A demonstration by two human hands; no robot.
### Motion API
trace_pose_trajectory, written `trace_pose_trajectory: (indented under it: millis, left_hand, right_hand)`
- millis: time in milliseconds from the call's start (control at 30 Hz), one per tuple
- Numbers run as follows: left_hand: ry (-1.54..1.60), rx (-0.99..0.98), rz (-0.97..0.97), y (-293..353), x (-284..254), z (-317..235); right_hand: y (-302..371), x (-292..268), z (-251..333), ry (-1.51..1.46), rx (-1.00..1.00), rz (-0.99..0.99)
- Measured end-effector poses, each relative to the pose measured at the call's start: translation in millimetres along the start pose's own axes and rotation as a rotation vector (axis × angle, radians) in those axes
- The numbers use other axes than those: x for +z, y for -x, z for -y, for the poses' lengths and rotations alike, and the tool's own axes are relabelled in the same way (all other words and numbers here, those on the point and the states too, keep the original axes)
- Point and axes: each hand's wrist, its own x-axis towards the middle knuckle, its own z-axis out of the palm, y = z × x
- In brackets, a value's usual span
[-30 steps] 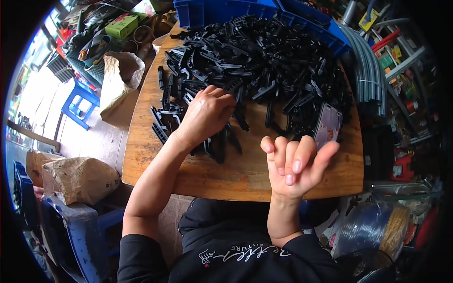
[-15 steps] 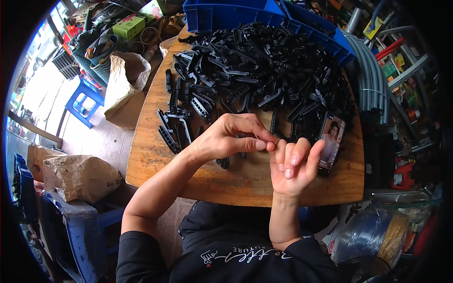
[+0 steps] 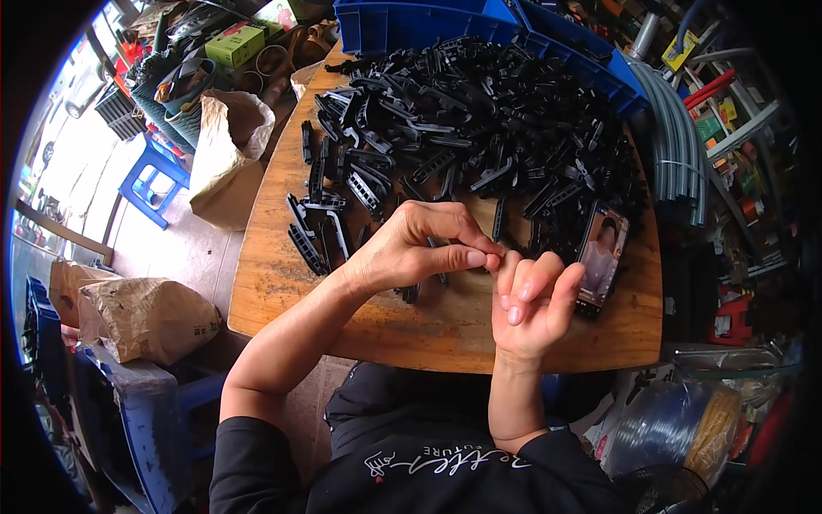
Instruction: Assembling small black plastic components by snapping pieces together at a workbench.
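In front of me my left hand (image 3: 432, 248) reaches in over the wooden table (image 3: 437, 338). Its thumb and forefinger are pinched together against the nearest finger of my right hand (image 3: 533, 308); whatever they grip, if anything, is too small to make out. My right hand is turned palm up, fingers loosely bent and thumb held apart, with nothing visible in the palm. Beyond both hands spreads a large heap of black slotted plastic parts (image 3: 479, 111). A few of these lie apart at the left, including one black part (image 3: 364, 194) near my left wrist.
A phone (image 3: 603, 257) with its screen lit stands just right of my right hand. Blue plastic bins (image 3: 419, 26) border the table's far side. Brown paper bags (image 3: 227, 163) and a blue stool (image 3: 152, 184) are at the left. Grey tubing (image 3: 676, 146) hangs at the right.
Both hands stay together in nearly the same place. My right hand's bent fingers and thumb have shifted slightly. The picture on the phone's screen differs a little.
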Motion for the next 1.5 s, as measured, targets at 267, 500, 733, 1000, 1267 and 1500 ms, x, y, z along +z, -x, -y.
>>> trace_pose_trajectory:
  millis: [267, 500, 733, 1000, 1267, 1500]
  left_hand:
    - [0.266, -0.141, 0.028, 0, -1, 4]
    - [0.57, -0.273, 0.047, -1, 4, 6]
    - [0.493, -0.267, -0.001, 1, 6, 11]
    - [0.607, -0.215, -0.211, 7, -8, 3]
    - [-0.363, -0.31, -1.259, 203, -127, -14]
    - [-1.204, -0.823, -1.079, 362, -144, 97]
  right_hand:
    - [3, 4, 5, 0.369, -0.14, 0.065]
    - [-2, -4, 10, 0.423, -0.231, 0.093]
    - [-1, -2, 10, 0.424, -0.232, 0.094]
    - [0, 1, 11, 0.482, -0.213, 0.108]
    - [2, 6, 15, 0.416, -0.12, 0.222]
    - [-5, 65, 68, -0.253, -0.474, 0.601]
